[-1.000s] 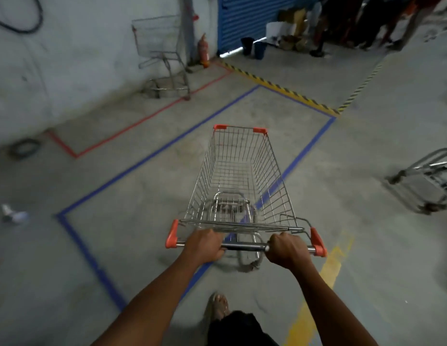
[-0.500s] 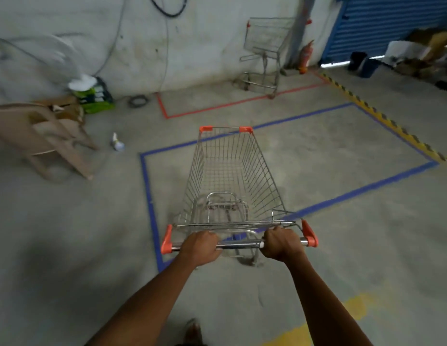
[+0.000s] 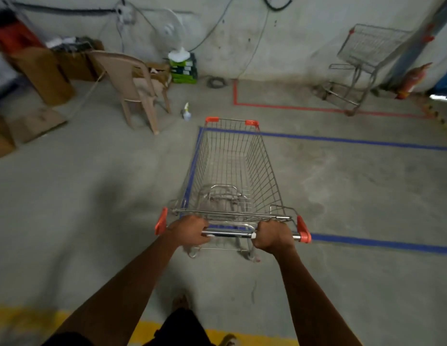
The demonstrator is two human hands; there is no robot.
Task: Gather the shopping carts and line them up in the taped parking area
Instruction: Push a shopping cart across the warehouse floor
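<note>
A wire shopping cart (image 3: 232,168) with orange corner caps stands straight ahead of me, empty. My left hand (image 3: 188,233) and my right hand (image 3: 272,236) both grip its chrome handle bar. The cart sits along the left edge of the blue taped rectangle (image 3: 354,142), its basket over the blue left line and its front rim at the far corner. A second wire cart (image 3: 362,63) stands by the back wall inside a red taped area (image 3: 279,105).
A beige plastic chair (image 3: 137,86), cardboard boxes (image 3: 42,73) and a fan (image 3: 170,31) fill the back left. A spray bottle (image 3: 187,112) stands on the floor near the cart's front. A red fire extinguisher (image 3: 412,79) leans at the right wall. Yellow floor paint (image 3: 22,318) runs behind me.
I have turned left with the cart, both hands still on the handle. The cart now lines up along the blue rectangle's left edge, and the chair and boxes have come into view.
</note>
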